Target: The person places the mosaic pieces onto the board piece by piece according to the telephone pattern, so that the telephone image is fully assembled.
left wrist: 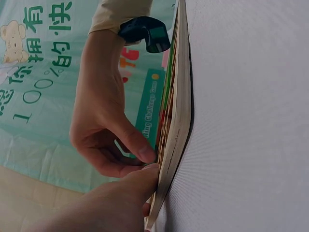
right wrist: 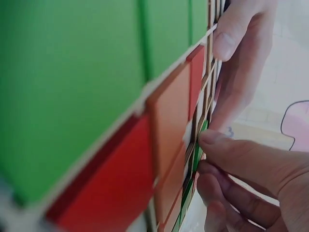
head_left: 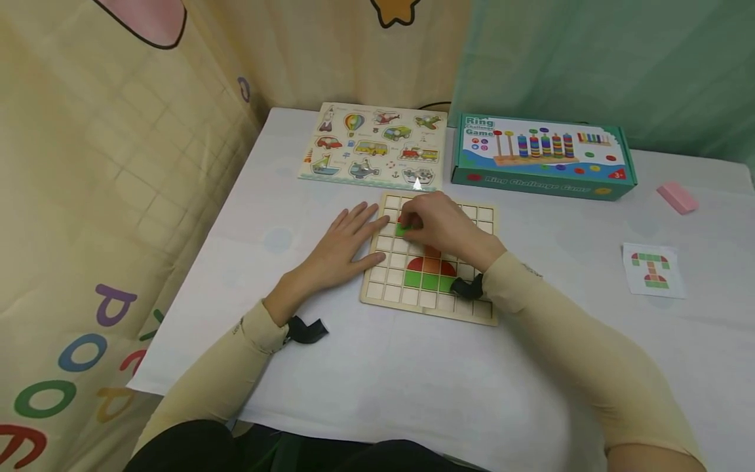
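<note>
A wooden grid board (head_left: 386, 293) lies on the table with coloured tiles in some cells. A row of green tiles (head_left: 430, 282) runs near its lower side. Above it sit red quarter-round tiles (head_left: 415, 264) and orange tiles (head_left: 432, 265). My right hand (head_left: 439, 226) is over the board's upper left, thumb and fingers curled at a green tile (head_left: 401, 230); the right wrist view shows this green tile (right wrist: 197, 153) pinched between thumb and fingertips. My left hand (head_left: 342, 252) rests spread along the board's left edge, its thumb and fingertips touching the frame.
A picture card (head_left: 653, 270) with a similar coloured pattern lies at the right, below a pink block (head_left: 677, 197). Behind the board are a vehicle puzzle (head_left: 373, 145) and a green Ring Challenge Game box (head_left: 542, 156). Curtains hang at the back and left.
</note>
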